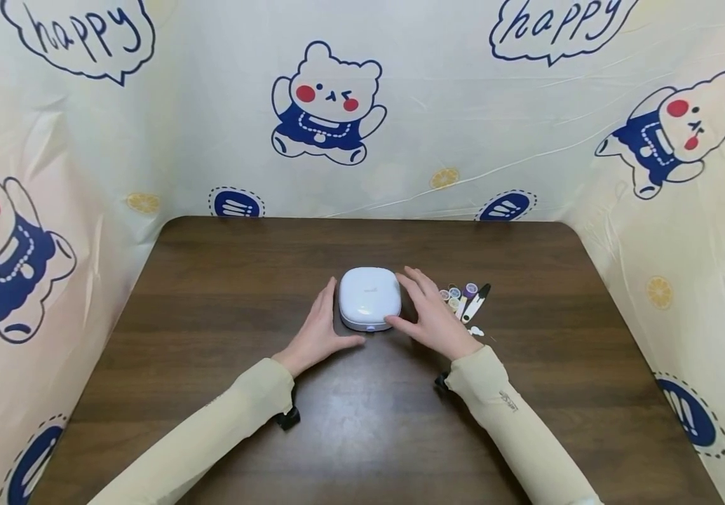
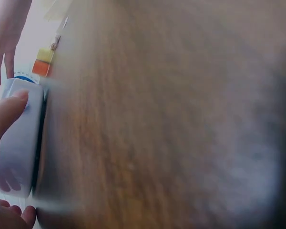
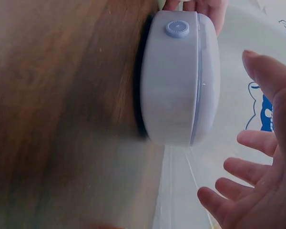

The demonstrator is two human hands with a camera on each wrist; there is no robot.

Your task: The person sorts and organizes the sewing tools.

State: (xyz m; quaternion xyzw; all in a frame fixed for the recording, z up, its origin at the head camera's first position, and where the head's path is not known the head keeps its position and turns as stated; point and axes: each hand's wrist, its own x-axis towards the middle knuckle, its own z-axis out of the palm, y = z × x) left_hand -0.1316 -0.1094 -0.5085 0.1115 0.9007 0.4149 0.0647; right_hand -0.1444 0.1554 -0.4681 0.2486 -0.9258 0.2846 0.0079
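A closed white case [image 1: 370, 298] with rounded corners lies flat on the dark wooden table [image 1: 350, 407]. In the right wrist view the case [image 3: 171, 81] shows a lid seam and a round ridged button [image 3: 177, 28] on its front. My left hand [image 1: 318, 330] is at its left side, fingers extended along it and thumb reaching past the front corner. To the right, my right hand [image 1: 428, 315] has its fingers spread, the thumb at the front right corner. The right wrist view shows a gap between these fingers [image 3: 243, 171] and the case.
Just beyond my right hand lie several small thread spools [image 1: 470, 289], dark-and-white thread snips [image 1: 477, 303] and small white pieces [image 1: 476, 331]. A printed cloth [image 1: 211, 112] with bears rises behind the table and along both sides.
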